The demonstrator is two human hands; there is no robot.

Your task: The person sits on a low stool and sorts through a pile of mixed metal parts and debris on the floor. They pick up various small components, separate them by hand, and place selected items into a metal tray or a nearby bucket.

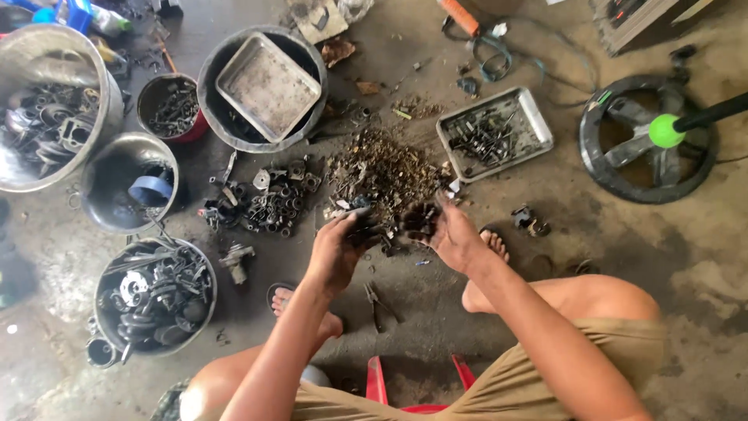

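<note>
My right hand [448, 234] cups a fistful of small dark parts [421, 220]; my left hand [339, 248] pinches more from it. I judge I'm mid-sort above the floor's scrap heap [386, 168]; next calls for careful picking. I count three steel basins [47, 109], two flat trays [495, 132], one pliers [378, 304].

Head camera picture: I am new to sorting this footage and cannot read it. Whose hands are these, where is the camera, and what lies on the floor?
The camera sits on a person's head and looks down at their own two bare hands. They sit low over a concrete floor.

The left hand and the right hand each hold a small clump of dark, greasy metal bits above a pile of small scrap hardware.

Around it stand metal buckets of machine parts, a flat tray of bolts and a black wheel. Pliers lie between the feet.
</note>
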